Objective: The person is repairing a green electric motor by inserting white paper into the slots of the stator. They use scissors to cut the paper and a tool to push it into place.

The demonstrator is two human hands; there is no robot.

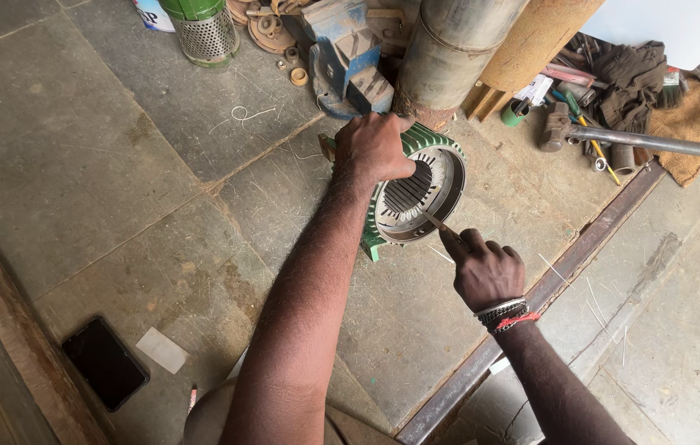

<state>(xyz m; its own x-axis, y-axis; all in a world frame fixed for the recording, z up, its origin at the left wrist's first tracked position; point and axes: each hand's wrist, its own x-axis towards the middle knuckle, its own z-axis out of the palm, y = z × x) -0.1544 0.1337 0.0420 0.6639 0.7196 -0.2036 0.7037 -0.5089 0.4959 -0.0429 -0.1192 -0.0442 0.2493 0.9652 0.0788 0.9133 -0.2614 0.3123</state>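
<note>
Grey stone-slab floor (94, 156) carries it all. A green motor housing (416, 194) sits on its side mid-floor, a blue vise (350, 53) just behind it. Near the lower left edge lie a black phone (105, 363) and a white paper scrap (162, 349). Off right, a hammer (614, 138) rests near a pile of dark rags (634, 78).

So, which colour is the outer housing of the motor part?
Green, seen best in the head view: the housing under the left hand.
</note>
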